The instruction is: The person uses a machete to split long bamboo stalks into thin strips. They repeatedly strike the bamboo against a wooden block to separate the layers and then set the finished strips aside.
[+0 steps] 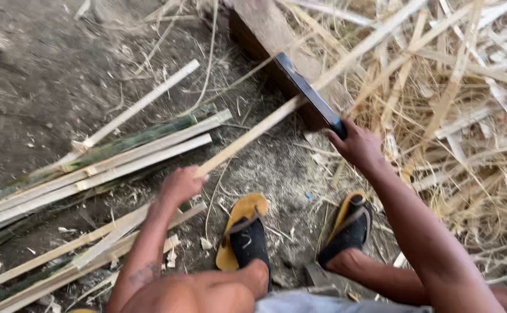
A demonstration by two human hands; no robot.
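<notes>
A bamboo strip (pixel 276 119) was gripped by the left hand (pixel 181 184) mid-frame; a big knife (pixel 310 95) was held tight by the right hand (pixel 358 145).

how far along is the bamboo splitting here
Done: a heap of pale shavings lies on the right. In hand: left hand holds a bamboo strip while right hand sets a dark blade against it. Left: split bamboo lengths on the ground.

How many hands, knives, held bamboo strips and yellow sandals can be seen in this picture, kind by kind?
Hands: 2, the left hand and the right hand
Knife: 1
Held bamboo strip: 1
Yellow sandals: 2, the left sandal and the right sandal
Total: 6
</notes>
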